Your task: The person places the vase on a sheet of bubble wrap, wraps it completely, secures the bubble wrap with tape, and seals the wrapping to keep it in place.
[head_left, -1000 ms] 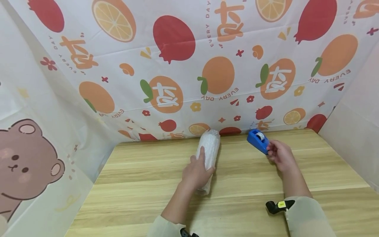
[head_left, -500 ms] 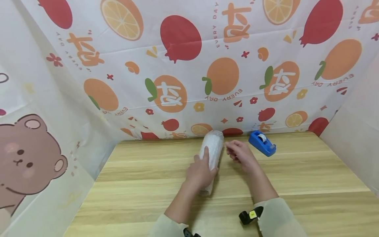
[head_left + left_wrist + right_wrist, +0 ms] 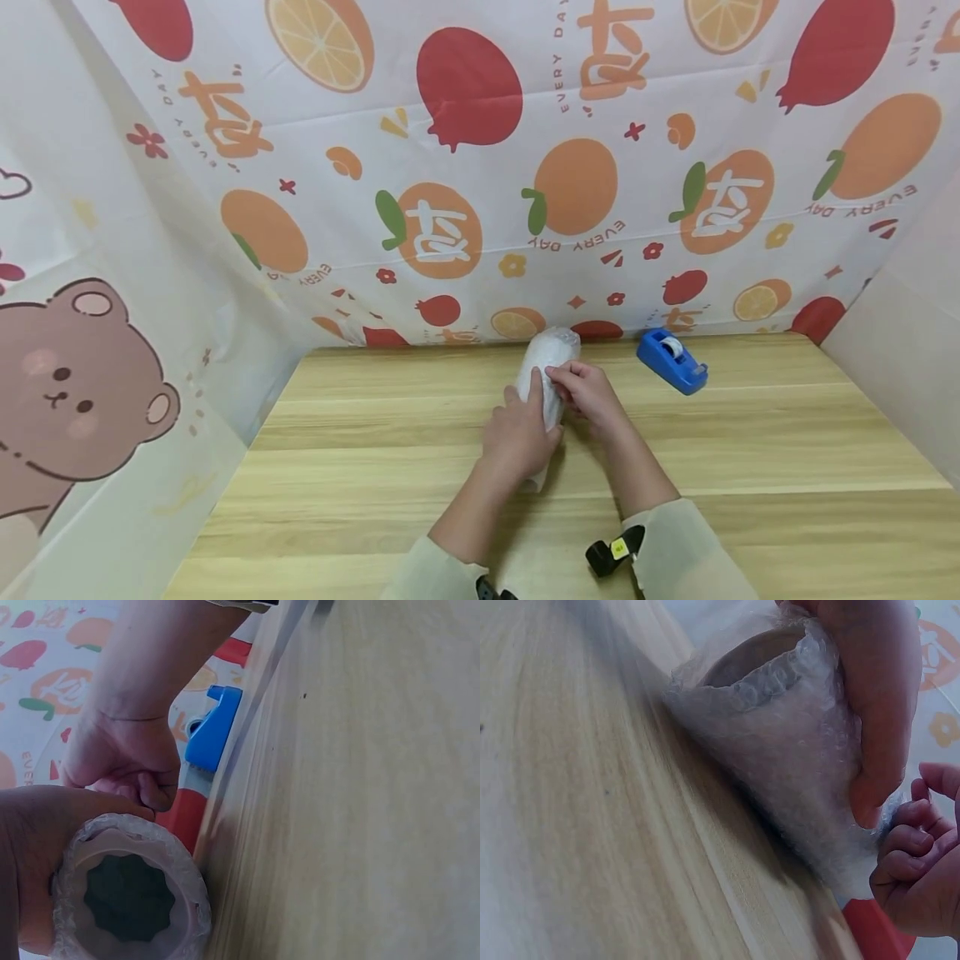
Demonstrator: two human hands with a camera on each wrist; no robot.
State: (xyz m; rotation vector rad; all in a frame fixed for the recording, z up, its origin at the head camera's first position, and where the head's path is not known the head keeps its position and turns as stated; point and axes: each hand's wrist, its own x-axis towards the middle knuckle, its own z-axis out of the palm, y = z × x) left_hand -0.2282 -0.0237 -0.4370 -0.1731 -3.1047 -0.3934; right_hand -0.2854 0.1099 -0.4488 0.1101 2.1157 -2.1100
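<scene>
A roll of bubble wrap (image 3: 553, 346) lies on the table around a hollow pale vessel, whose open end with a scalloped inner edge (image 3: 84, 870) shows in the left wrist view. My left hand (image 3: 517, 433) grips the roll from above, index finger stretched along it. Beside that finger, my right hand (image 3: 594, 402) reaches the upper right part of the wrap (image 3: 780, 750), thumb and index finger pinched together. What they pinch looks like a piece of clear tape, barely visible. The right hand's other fingers (image 3: 901, 866) are curled in.
A blue tape dispenser (image 3: 672, 360) with a white-cored roll stands to the right of the bubble wrap, near the back edge of the wooden table (image 3: 360, 467). A fruit-printed sheet (image 3: 345, 242) hangs behind, and a bear-printed sheet (image 3: 82, 392) at the left.
My right hand has left the front of the tape dispenser and moved left onto the bubble-wrapped roll. The left hand has kept its grip on the roll.
</scene>
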